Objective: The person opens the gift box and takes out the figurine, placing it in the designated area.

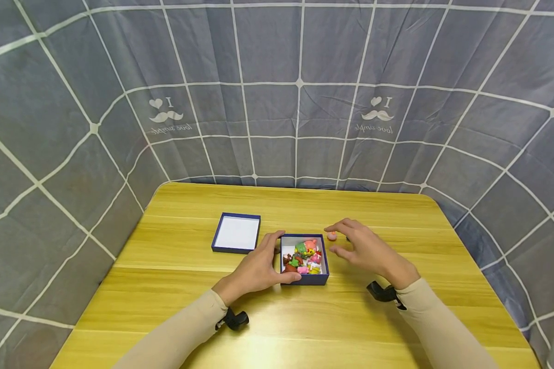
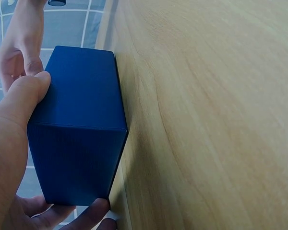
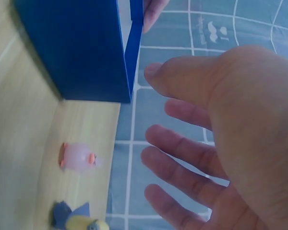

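Observation:
A blue square box (image 1: 306, 280) with a white inside stands on the table, holding several small colourful toy figurines (image 1: 307, 248). My left hand (image 1: 257, 267) grips the box across its left side, thumb on the near wall and fingers at the far wall. Right of the box, my right hand (image 1: 368, 252) hovers with fingers spread and holds nothing. Under its fingertips, apart from them, a pink figurine (image 3: 78, 157) sits on the table. Beside that lies a yellow and blue figurine (image 3: 86, 223), cut off by the right wrist view's edge and mostly hidden by the hand in the head view.
A shallow blue lid (image 1: 237, 233), white inside, lies inside-up on the wooden table (image 1: 304, 328) left of the box. A grey curtain (image 1: 272, 113) with white grid lines hangs behind the table and along its sides. Both wrists carry small black cameras.

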`<action>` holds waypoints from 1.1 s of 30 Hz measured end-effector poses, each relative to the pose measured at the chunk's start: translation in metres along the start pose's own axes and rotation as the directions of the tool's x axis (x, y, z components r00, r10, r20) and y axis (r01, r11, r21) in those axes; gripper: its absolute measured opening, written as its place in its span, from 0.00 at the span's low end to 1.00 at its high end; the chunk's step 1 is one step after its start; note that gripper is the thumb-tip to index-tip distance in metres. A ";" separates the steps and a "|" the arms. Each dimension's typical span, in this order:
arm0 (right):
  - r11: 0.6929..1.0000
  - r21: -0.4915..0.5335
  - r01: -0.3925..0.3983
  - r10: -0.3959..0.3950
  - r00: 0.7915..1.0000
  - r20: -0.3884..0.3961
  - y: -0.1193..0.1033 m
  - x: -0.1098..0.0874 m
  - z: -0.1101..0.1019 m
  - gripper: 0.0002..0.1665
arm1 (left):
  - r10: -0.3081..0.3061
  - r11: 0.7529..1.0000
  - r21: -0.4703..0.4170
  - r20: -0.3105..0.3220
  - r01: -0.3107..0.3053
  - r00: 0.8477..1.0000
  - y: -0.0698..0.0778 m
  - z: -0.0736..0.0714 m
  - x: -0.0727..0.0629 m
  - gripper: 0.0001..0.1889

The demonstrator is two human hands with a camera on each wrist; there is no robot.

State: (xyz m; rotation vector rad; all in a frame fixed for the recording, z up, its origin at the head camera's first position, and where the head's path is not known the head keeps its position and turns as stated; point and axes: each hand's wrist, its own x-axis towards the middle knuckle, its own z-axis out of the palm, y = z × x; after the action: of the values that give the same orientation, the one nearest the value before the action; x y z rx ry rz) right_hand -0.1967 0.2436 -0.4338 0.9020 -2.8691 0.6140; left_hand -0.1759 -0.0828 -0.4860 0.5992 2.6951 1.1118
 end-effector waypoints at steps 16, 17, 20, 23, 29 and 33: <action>0.996 0.029 0.080 -0.081 0.995 0.051 -0.023 0.014 0.006 0.30 | -0.002 1.000 0.011 0.004 0.002 1.000 0.000 -0.001 0.001 0.65; 0.996 0.030 0.085 -0.087 0.995 0.057 -0.025 0.016 0.006 0.30 | -0.001 1.000 0.012 0.003 0.001 1.000 0.000 -0.001 0.001 0.65; 0.995 0.033 0.093 -0.095 0.992 0.080 -0.028 0.019 0.006 0.31 | 0.001 1.000 0.013 0.001 -0.001 1.000 -0.001 0.000 0.001 0.65; 0.995 0.039 0.093 -0.097 0.989 0.109 -0.033 0.023 0.006 0.31 | 0.001 1.000 0.012 0.000 -0.001 1.000 -0.001 0.000 0.001 0.65; 0.994 0.054 0.093 -0.102 0.977 0.190 -0.040 0.031 0.011 0.31 | 0.001 1.000 0.012 -0.002 -0.001 1.000 -0.001 0.000 0.001 0.65; 0.993 0.051 0.104 -0.113 0.966 0.231 -0.044 0.038 0.015 0.31 | 0.005 1.000 0.009 -0.005 -0.005 1.000 -0.002 0.001 0.001 0.65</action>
State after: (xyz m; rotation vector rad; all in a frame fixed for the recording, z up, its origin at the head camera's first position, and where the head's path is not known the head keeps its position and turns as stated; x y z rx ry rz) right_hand -0.2023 0.1849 -0.4252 1.2047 -2.9926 0.5899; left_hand -0.1769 -0.0830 -0.4876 0.6059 2.7058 1.1037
